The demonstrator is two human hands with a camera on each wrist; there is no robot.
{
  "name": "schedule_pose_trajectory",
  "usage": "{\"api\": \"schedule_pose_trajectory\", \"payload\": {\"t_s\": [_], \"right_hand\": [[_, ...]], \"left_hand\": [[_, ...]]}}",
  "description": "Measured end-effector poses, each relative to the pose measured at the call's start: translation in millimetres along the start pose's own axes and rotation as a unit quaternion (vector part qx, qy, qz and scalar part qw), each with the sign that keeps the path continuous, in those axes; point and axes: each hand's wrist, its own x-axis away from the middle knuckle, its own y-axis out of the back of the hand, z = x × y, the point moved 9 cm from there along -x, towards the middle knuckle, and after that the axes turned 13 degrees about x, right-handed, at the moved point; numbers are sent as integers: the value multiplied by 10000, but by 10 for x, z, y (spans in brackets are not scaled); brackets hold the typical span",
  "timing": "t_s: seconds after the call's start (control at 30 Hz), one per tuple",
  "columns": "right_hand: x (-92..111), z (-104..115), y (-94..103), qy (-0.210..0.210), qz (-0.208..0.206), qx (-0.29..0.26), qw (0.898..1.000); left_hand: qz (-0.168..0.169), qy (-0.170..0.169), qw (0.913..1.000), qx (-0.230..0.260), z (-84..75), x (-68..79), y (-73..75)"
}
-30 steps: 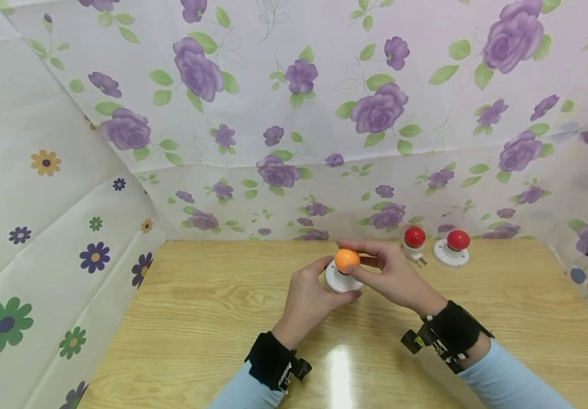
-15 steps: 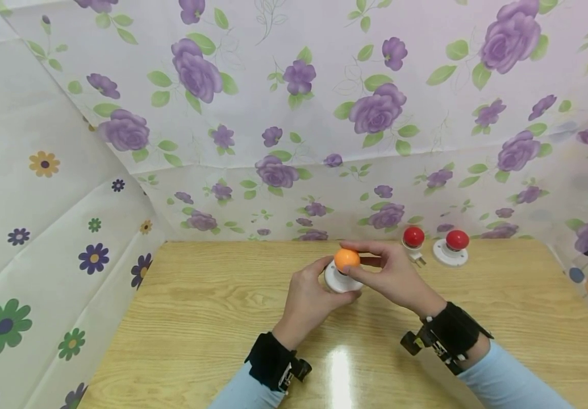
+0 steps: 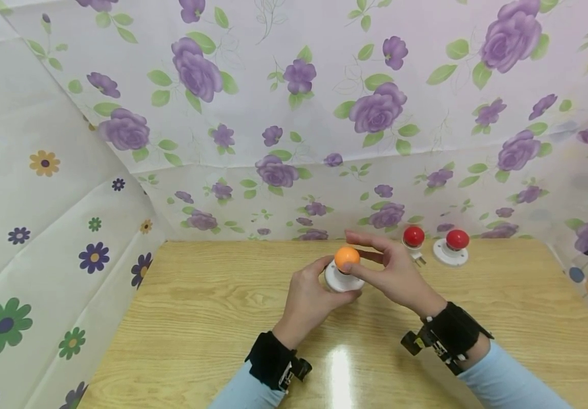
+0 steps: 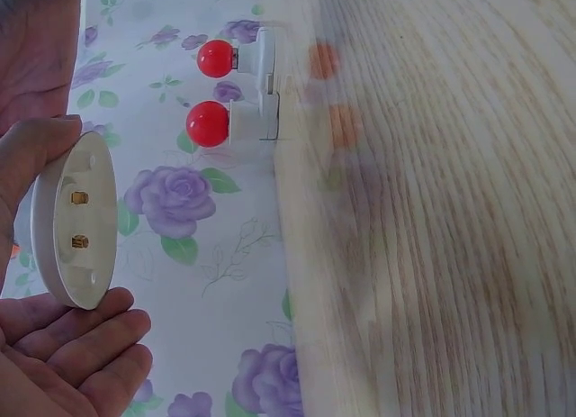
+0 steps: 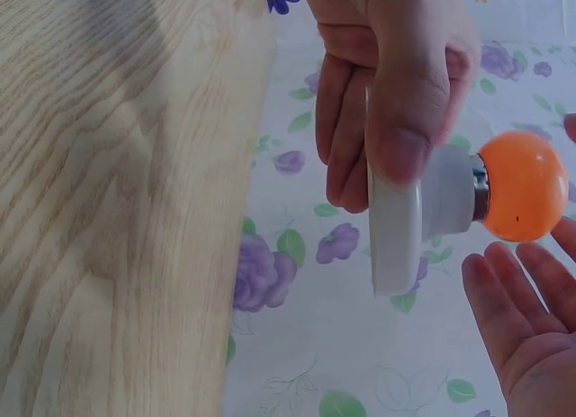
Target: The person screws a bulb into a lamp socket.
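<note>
My left hand (image 3: 310,292) grips the round white base of a lamp holder (image 3: 332,279) by its rim, thumb on the near side and fingers on the far side. The holder is raised above the table; its hollow underside with two brass contacts shows in the left wrist view. An orange light bulb (image 5: 524,186) sits in the socket, a strip of its metal cap visible. Around the bulb, my right hand (image 3: 396,275) has its fingers spread and loosened. Its thumb lies at the bulb in the head view, while the index finger stands away from it.
At the table's back right stand two red bulbs: one (image 3: 413,236) in a white plug-in socket with prongs, the other (image 3: 457,239) in a round white holder. The wooden table (image 3: 212,329) meets a flower-print cloth (image 3: 222,113) behind.
My right hand's fingers have opened away from the bulb, the index finger lifting up and to the right. My left hand and the lamp holder have stayed in place.
</note>
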Motion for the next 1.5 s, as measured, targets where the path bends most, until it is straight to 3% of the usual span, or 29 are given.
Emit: {"api": "schedule_pose_trajectory", "payload": {"t_s": [0.4, 0.6, 0.9, 1.23, 1.5], "right_hand": [[-3, 72, -46, 77, 489, 150, 9987], [1, 253, -46, -38, 618, 150, 9980], [16, 21, -72, 7, 516, 227, 9984], [10, 247, -6, -111, 245, -5, 9996], [12, 238, 23, -122, 38, -84, 9999]], "left_hand": [[-19, -18, 10000, 1, -17, -2, 0], [-17, -17, 10000, -3, -13, 1, -2], [-5, 8, 10000, 11, 5, 0, -3], [9, 12, 10000, 33, 2, 1, -2], [18, -7, 10000, 79, -3, -3, -6]]}}
